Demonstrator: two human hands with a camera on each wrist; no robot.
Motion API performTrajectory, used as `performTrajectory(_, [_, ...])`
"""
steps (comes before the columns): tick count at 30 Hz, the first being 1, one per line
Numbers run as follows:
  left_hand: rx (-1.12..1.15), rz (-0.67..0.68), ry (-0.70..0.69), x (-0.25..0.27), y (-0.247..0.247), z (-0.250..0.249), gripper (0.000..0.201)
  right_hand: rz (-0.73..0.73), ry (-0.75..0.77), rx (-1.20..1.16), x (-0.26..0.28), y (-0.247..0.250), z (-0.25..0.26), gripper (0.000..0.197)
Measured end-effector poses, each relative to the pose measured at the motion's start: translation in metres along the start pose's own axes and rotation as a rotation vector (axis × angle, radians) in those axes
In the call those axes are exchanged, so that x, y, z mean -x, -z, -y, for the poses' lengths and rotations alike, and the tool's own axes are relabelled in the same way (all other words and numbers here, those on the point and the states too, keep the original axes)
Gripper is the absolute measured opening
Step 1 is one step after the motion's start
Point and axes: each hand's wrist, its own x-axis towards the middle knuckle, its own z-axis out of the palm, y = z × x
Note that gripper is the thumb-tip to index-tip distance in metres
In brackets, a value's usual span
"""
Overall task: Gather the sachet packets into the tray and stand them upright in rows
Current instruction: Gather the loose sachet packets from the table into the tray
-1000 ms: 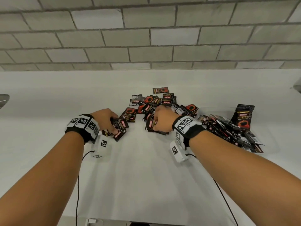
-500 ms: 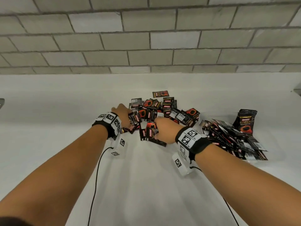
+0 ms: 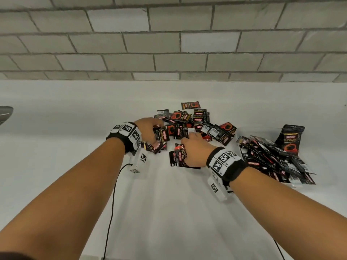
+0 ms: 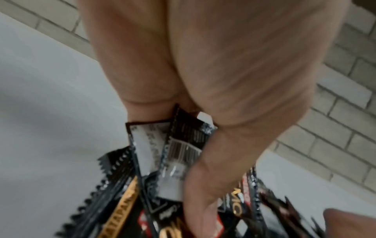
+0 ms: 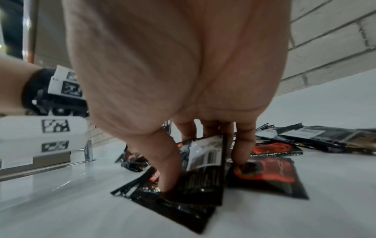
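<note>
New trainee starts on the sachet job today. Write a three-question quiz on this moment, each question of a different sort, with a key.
1. True or false: the left hand grips a bunch of sachets.
2. Multiple choice: the right hand is
A. lifted clear of the table
B. holding sachets against the white table
C. resting inside the tray
3. Fill in: the one pack standing upright is at the far ___ of the head view, behind the heap of sachets leaning there.

Key: 1 true; 2 B; 3 right.
</note>
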Motion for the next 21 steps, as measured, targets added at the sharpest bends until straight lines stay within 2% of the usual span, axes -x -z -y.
performTrajectory(3, [0.212,-0.108,-0.073,0.001,0.021,-0.013,0.083,-0.062,0.045,0.014,0.005,-0.003,-0.004,0.052])
performTrajectory(4, [0.249,-0.145,-0.071,-0.001,0.027,-0.020,0.080,-0.064,0.064,-0.008,0.007,-0.004,-0.005,0.052])
performTrajectory(7, [0.169,-0.145,-0.019,-0.011,0.028,-0.044,0.044,-0.078,0.095,-0.051,0.013,-0.008,-0.003,0.060])
performTrajectory(9, [0.138,-0.114,0.000,-0.019,0.018,-0.056,0.040,-0.088,0.097,-0.024,0.017,-0.009,0.000,0.064])
performTrajectory(13, [0.024,-0.096,0.035,-0.030,-0.011,-0.069,0.076,-0.038,0.072,-0.014,0.025,-0.009,0.005,0.056])
performTrajectory(17, [-0.078,-0.080,0.047,-0.033,-0.017,-0.077,0.085,-0.025,0.148,0.025,0.033,-0.007,0.009,0.037])
performTrajectory(21, [-0.147,-0.098,0.017,-0.031,-0.021,-0.079,0.090,-0.085,0.207,0.018,0.044,-0.008,0.006,0.017])
